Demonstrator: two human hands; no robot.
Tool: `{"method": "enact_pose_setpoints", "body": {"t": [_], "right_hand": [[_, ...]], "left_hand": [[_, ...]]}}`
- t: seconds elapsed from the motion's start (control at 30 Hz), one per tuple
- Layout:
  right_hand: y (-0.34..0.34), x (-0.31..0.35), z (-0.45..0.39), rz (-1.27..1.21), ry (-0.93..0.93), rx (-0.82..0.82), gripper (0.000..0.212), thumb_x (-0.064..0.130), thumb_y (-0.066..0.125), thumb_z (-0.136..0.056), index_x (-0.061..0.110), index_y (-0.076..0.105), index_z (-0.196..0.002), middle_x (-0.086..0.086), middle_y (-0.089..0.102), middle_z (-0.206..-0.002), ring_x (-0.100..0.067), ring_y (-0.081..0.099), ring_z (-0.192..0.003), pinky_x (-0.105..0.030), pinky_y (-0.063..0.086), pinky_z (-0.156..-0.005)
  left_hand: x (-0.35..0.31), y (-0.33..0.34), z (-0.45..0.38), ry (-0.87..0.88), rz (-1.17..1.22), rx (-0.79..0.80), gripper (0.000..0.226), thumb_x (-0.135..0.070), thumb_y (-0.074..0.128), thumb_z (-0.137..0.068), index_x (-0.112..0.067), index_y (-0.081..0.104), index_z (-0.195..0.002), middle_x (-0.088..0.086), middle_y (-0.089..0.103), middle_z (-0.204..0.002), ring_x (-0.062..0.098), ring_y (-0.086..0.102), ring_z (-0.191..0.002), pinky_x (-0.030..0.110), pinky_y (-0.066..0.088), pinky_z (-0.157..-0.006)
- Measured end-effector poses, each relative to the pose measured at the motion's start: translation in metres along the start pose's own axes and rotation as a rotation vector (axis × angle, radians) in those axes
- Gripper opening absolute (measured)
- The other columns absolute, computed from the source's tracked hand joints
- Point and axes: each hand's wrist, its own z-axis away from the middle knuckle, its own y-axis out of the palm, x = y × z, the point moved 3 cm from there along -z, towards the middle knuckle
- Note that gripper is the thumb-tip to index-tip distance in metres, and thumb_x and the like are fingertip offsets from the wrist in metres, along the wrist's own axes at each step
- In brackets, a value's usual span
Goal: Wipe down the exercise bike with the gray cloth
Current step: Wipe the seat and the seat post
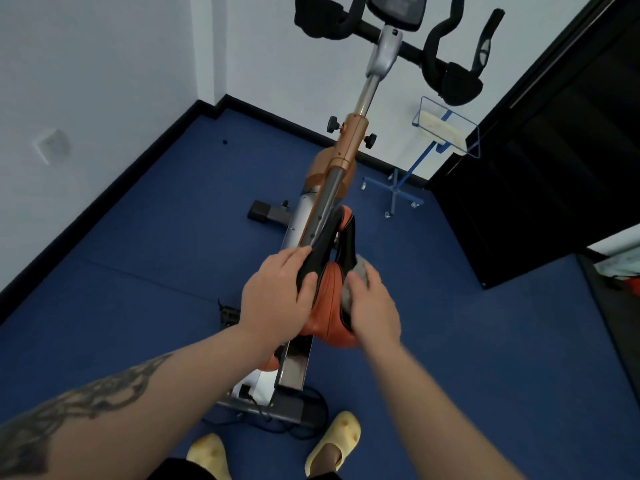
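A: Where was the exercise bike (pixel 341 157) when you looked?

B: It stood on the blue floor (pixel 138 244), its black handlebars (pixel 446 60) toward the white wall (pixel 104 57). I used the saddle (pixel 330 289) as my landmark, orange and black, right under the person.

A: And the hands?

B: The left hand (pixel 273 292) was on the saddle's left side, thumb over the top and fingers curled around the black edge, gripping it. The right hand (pixel 372 299) was on the saddle's right side, fingers bent and clamped on the gray cloth (pixel 356 278), pressing it against the saddle. That hand was blurred, so I couldn't tell the exact lie of each finger.

A: So the cloth was on the seat?

B: Bunched between the right palm and the saddle's right flank, only a bit of it showing.

A: Anything else nearby?

B: Beyond the saddle, to its right, a blue wheeled stand (pixel 426 157) stood near a black door (pixel 554 150). Below the saddle, two yellow slippers (pixel 334 441) stood behind the bike's rear base bar (pixel 273 410).
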Motion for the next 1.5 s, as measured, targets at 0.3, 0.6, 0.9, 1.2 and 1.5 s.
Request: {"method": "enact_pose_setpoints", "body": {"t": [0.3,0.6,0.9,1.2,1.5], "right_hand": [[0.016,-0.016,0.054,0.055,-0.255,-0.219,0.053,0.057,0.026,-0.095,0.052,0.021,-0.147,0.008,0.024,-0.152,-0.015,0.025,-0.136,-0.032,0.035,-0.092],[0.015,-0.016,0.054,0.172,-0.254,-0.172,0.058,0.059,0.013,-0.093,0.049,0.014,-0.150,0.004,0.027,-0.152,-0.019,0.031,-0.133,-0.035,0.040,-0.093],[0.002,0.001,0.033,0.312,-0.180,-0.028,0.058,0.051,0.020,-0.101,0.034,0.008,-0.154,-0.001,0.031,-0.151,-0.023,0.037,-0.129,-0.036,0.039,-0.089],[0.001,0.013,0.002,0.458,-0.271,0.029,0.062,0.051,0.021,-0.102,0.027,-0.001,-0.155,-0.003,0.034,-0.150,-0.024,0.044,-0.125,-0.039,0.042,-0.087],[0.014,0.054,-0.082,0.382,-0.432,0.130,0.060,0.039,0.024,-0.105,0.015,0.003,-0.155,-0.017,0.003,-0.162,-0.037,0.026,-0.142,-0.045,0.033,-0.106]], "left_hand": [[0.001,0.000,0.000,0.004,0.015,0.000,0.045,-0.033,0.044,-0.096,-0.017,0.055,-0.137,-0.005,0.059,-0.131,0.013,0.054,-0.115,0.027,0.045,-0.085],[0.002,-0.001,0.001,0.001,0.017,-0.005,0.045,-0.033,0.044,-0.097,-0.016,0.054,-0.138,-0.004,0.059,-0.132,0.013,0.052,-0.118,0.023,0.040,-0.084],[0.003,-0.001,0.003,0.002,0.022,0.020,0.042,-0.025,0.049,-0.098,-0.017,0.053,-0.139,-0.004,0.058,-0.132,0.012,0.052,-0.117,0.022,0.039,-0.083],[0.001,-0.001,0.004,0.008,0.064,-0.019,0.047,-0.029,0.044,-0.092,-0.012,0.058,-0.134,-0.001,0.062,-0.129,0.015,0.056,-0.117,0.022,0.041,-0.090],[0.001,-0.004,0.005,-0.058,0.098,-0.045,0.053,-0.042,0.038,-0.090,-0.019,0.060,-0.132,-0.010,0.061,-0.130,0.005,0.053,-0.120,0.009,0.033,-0.096]]}}
